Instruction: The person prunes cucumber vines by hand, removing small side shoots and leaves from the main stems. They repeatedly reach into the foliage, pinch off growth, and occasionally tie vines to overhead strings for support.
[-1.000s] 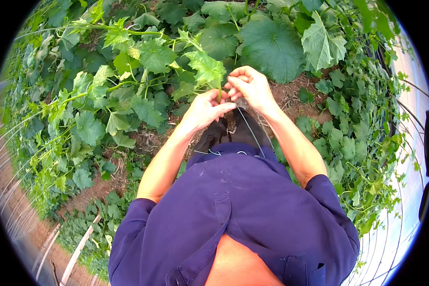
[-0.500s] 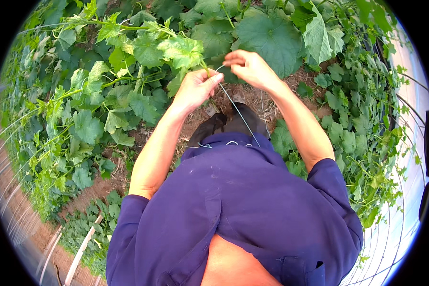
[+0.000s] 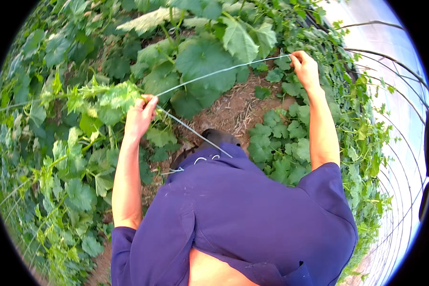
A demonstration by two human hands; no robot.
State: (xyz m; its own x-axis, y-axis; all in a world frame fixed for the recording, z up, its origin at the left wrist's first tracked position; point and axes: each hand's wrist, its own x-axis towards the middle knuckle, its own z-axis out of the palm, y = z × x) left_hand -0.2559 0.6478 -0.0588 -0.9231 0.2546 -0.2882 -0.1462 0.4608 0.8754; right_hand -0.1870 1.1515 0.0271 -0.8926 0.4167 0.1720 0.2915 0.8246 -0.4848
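My left hand (image 3: 140, 117) is closed at the tip of a leafy green vine (image 3: 119, 97), its thumb and fingers pinching a pale blue string (image 3: 215, 72) there. From this pinch the string runs in a long, slightly bowed line to my right hand (image 3: 306, 70), held out far to the right. Those fingers are pressed together on the string's end, and a small loop sticks up beside them. A second length slants from the left hand down to my waist. Whether the string goes round the vine's stem is hidden by the fingers and leaves.
Broad-leaved plants (image 3: 205, 59) stand ahead and on both sides. Bare soil with dry straw (image 3: 233, 102) lies between the rows, my dark boot (image 3: 219, 137) on it. Curved hoops (image 3: 386, 58) and pale sheeting rise at the right. Short string ends (image 3: 201, 159) hang at my waist.
My right hand has moved well away to the right, drawing out a long stretch of string. My left hand, with the vine tip, now appears farther left and a little lower. The view has shifted.
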